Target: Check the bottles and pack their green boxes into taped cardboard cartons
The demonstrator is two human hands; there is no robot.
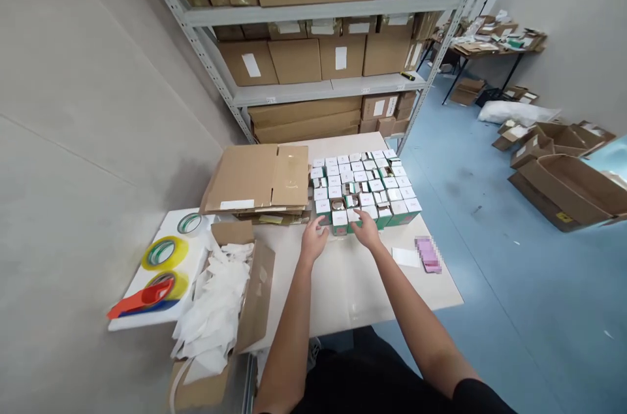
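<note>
A block of several small white-and-green boxes [365, 189] stands in rows on the white table [343, 283]. My left hand [313, 239] is at the front row, fingers curled around the left side of one small box [339, 221]. My right hand [366, 230] reaches to the same front row from the right, fingers bent onto the boxes beside it. Some boxes in the block are open at the top, the others closed.
A stack of flattened cardboard [257, 182] lies left of the boxes. A carton of white paper sheets [218, 303], tape rolls [165, 252] and an orange tape dispenser [142, 300] are at the left. A pink object [428, 254] and a white card [405, 257] lie right. Shelves with cartons [318, 55] stand behind.
</note>
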